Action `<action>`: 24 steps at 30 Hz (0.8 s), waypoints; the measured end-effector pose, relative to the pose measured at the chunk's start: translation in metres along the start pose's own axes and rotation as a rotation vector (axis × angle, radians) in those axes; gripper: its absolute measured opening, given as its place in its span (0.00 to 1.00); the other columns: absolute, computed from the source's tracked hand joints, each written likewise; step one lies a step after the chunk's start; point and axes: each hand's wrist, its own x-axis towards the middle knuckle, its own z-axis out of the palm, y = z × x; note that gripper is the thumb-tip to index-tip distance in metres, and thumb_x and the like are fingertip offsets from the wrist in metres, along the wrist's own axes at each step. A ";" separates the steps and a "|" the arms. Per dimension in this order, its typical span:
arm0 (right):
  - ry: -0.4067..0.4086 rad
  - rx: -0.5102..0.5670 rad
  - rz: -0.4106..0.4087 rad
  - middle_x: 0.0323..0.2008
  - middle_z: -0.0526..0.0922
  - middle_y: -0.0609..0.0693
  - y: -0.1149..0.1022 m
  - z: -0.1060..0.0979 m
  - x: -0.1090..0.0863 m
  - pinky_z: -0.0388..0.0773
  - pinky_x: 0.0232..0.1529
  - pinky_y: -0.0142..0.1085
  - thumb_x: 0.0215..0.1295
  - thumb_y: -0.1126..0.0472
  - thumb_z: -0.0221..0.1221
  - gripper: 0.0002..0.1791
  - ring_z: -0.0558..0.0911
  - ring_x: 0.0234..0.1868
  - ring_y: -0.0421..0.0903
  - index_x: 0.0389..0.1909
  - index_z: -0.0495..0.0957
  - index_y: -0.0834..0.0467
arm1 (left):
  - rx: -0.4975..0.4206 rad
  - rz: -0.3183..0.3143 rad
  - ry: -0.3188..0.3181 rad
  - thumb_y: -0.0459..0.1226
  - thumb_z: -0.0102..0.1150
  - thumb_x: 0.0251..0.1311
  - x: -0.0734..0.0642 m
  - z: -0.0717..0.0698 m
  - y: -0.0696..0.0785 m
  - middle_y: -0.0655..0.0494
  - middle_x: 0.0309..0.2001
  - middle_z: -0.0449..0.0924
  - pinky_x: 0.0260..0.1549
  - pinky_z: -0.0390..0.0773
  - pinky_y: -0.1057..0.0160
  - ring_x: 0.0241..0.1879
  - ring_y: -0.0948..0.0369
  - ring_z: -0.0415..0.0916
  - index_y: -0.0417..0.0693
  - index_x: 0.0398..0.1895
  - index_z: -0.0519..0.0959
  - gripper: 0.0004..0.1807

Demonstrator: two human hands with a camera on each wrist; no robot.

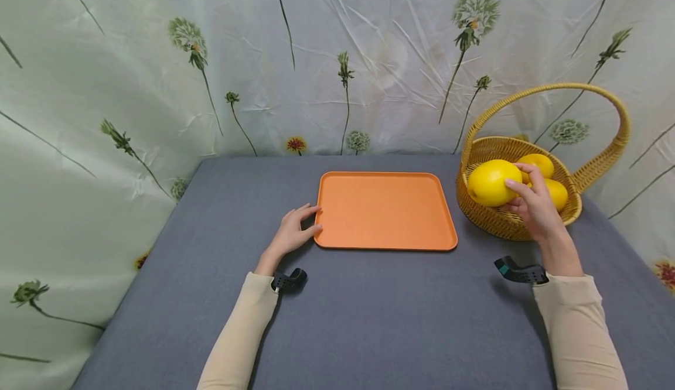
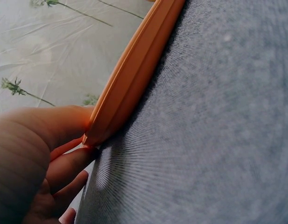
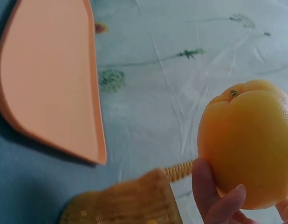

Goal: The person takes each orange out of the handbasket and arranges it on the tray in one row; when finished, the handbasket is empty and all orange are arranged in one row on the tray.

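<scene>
My right hand (image 1: 535, 202) grips a large yellow citrus fruit (image 1: 493, 183), thumb on its near side, above the front left of a wicker basket (image 1: 490, 220). In the right wrist view, the fruit (image 3: 249, 144) shows a small green stem mark, and the fingertips are against its lower part. Two more yellow fruits (image 1: 539, 165) lie inside the basket, partly hidden by the hand. At the left edge of an orange rectangular tray (image 1: 387, 209), my left hand (image 1: 292, 232) pinches the rim between thumb and fingers. The tray lies flat on the table.
Grey cloth covers the table (image 1: 395, 320). A tall arched handle (image 1: 554, 87) rises over the basket, which stands right of the tray near the table's back right. Behind hangs a pale curtain (image 1: 295, 85) with dandelion prints. Each wrist wears a black camera mount (image 1: 289, 280).
</scene>
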 end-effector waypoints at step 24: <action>-0.141 -0.196 0.110 0.36 0.79 0.40 0.033 0.066 0.036 0.75 0.28 0.27 0.69 0.60 0.49 0.15 0.79 0.25 0.37 0.53 0.62 0.43 | -0.012 -0.029 -0.010 0.40 0.59 0.59 0.000 0.000 0.002 0.42 0.63 0.71 0.69 0.50 0.41 0.69 0.47 0.59 0.40 0.62 0.71 0.28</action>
